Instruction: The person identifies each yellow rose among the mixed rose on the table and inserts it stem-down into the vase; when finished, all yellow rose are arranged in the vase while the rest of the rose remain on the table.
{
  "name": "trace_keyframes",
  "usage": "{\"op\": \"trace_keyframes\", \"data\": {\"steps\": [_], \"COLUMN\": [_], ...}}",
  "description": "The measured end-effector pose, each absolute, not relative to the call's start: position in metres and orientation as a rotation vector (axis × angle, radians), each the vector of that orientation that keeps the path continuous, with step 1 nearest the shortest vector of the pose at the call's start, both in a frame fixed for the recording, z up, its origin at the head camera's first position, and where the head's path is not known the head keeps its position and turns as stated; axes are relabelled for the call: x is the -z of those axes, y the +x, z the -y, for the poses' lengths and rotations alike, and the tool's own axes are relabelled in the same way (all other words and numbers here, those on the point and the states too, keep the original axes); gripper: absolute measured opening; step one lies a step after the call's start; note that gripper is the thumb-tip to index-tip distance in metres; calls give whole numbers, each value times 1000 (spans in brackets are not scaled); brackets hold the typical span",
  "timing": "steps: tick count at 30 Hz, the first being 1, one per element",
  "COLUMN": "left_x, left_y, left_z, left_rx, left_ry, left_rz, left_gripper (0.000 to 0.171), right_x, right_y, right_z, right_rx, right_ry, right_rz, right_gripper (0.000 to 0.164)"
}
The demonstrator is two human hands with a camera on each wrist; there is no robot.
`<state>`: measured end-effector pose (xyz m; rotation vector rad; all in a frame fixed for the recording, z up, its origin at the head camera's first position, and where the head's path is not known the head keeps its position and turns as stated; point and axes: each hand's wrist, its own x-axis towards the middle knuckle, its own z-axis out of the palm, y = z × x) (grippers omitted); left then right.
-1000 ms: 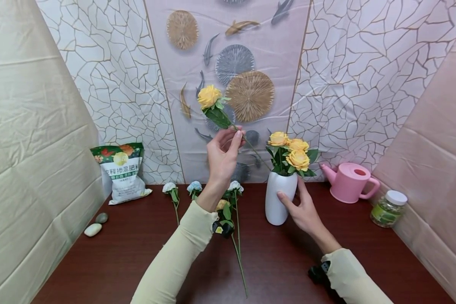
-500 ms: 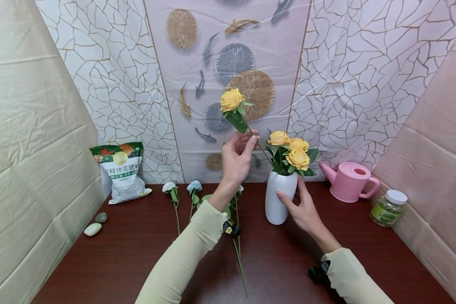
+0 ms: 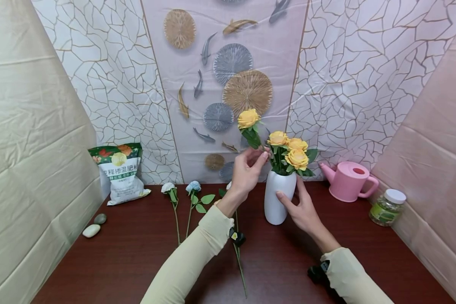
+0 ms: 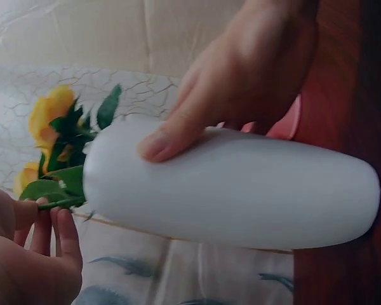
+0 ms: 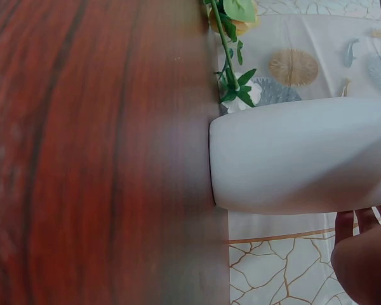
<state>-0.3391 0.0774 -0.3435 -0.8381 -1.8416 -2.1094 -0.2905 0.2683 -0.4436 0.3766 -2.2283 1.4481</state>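
1. The person's left hand pinches the stem of a yellow rose between thumb and fingers, just beside the vase's mouth; the bloom tilts up and to the left, and I can't see the stem's lower end.
2. The right hand grips the white vase near its upper part, thumb on the front, fingers round the side.
3. The vase stands upright on the dark red worktop, with a cluster of yellow roses and green leaves at its mouth.
4. Over to the left, a white flower and a blue flower lie with their stems toward the person; another stem shows beyond the left sleeve.
5. To the vase's right sit a pink watering can and a white-lidded jar.
6. At the far left, a printed bag stands behind a pale stone and a grey stone.
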Motion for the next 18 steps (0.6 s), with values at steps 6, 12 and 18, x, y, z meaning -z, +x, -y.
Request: {"op": "trace_keyframes", "data": {"steps": [6,12,18], "left_x": [353,351,335], "left_y": [-333,-331,-330], "left_z": [-82,-73,-67], "left_rx": [2110,2097,2091], "left_ry": [-733,-701,-654], "left_rz": [1975,2047,1961], "left_gripper": [30,36,46], "right_x": [445,446,445], "right_y": [-291,-291,-291], "right_z": [-268,-267,-269], "right_rx": [-1477,-1484,-1482], "right_ry": [366,371,379], "right_rz": [2231,2226,2226], "right_gripper": [78,78,78]}}
